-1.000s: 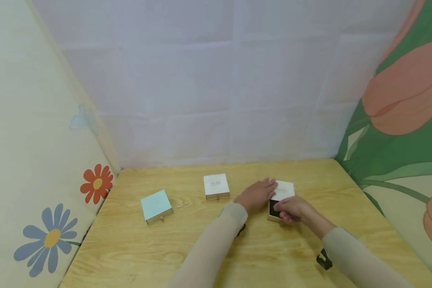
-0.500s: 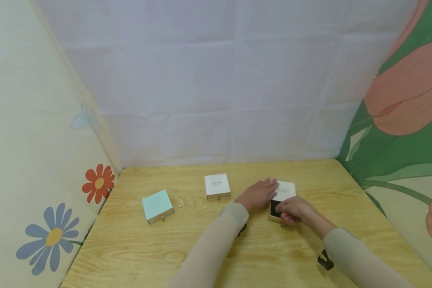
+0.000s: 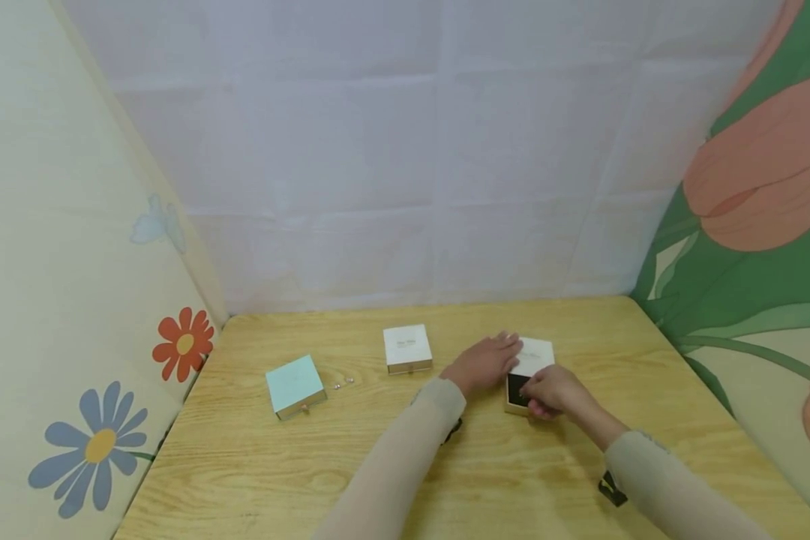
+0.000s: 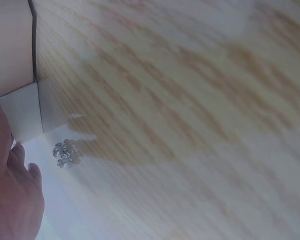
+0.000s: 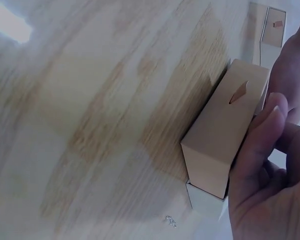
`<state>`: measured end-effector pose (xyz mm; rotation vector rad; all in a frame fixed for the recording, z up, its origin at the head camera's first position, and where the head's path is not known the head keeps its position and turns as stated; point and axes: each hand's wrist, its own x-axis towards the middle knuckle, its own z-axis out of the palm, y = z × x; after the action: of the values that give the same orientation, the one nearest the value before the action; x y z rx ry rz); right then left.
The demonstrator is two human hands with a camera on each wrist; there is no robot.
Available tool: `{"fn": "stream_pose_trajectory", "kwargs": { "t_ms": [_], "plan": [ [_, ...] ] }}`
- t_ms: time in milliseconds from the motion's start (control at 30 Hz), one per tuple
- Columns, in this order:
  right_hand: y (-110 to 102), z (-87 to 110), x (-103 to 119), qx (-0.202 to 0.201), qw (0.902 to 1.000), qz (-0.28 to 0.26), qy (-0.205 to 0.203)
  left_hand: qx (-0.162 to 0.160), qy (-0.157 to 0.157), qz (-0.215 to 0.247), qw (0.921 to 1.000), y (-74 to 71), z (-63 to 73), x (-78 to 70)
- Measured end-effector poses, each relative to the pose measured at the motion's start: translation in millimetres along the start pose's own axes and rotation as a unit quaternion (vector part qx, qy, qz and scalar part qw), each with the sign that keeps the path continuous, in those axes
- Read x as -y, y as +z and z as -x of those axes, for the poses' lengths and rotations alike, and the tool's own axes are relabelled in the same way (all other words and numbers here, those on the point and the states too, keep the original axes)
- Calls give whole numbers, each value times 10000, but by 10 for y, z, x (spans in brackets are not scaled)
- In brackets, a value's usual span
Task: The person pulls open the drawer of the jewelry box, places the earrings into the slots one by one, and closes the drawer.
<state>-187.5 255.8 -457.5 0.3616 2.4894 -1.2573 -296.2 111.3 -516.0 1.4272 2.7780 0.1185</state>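
At the right of the table a white drawer box (image 3: 536, 355) has its cream drawer pulled partly out towards me, with a black insert (image 3: 517, 391) inside. My left hand (image 3: 481, 364) holds the box by its left side, fingers at the top edge. Over the drawer my right hand (image 3: 555, 391) has thumb and fingertips pinched together at the insert, on what looks like a tiny shiny piece of jewellery, mostly hidden. In the right wrist view, a small sparkling earring (image 5: 170, 221) lies on the table beside the box. A pair of crystal earrings (image 4: 62, 155) shows in the left wrist view.
A second white drawer box (image 3: 407, 349) stands shut in the middle. A teal drawer box (image 3: 295, 386) stands further left, also shut. Two small earrings (image 3: 343, 383) lie between them on the wooden table (image 3: 297, 472). A pale cloth (image 3: 337, 150) hangs behind the table.
My right hand has barely shifted, its fingertips moving very slightly right over the insert. The left hand and the boxes stay in place; the head view moves a little.
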Motion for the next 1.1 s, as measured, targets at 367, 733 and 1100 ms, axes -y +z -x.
{"fn": "stream_pose_trajectory", "kwargs": {
  "t_ms": [367,733,1100],
  "plan": [
    [36,-35,-20,-54,9990,422,-146,-15,26,-50,10000,19,23,14],
    [58,18,3,-280,9848,1616,-573,75,49,-58,9999,-42,53,-13],
    [2,-9,28,-349,9715,2285,-523,-11,138,-106,9998,-2,19,8]
  ]
}}
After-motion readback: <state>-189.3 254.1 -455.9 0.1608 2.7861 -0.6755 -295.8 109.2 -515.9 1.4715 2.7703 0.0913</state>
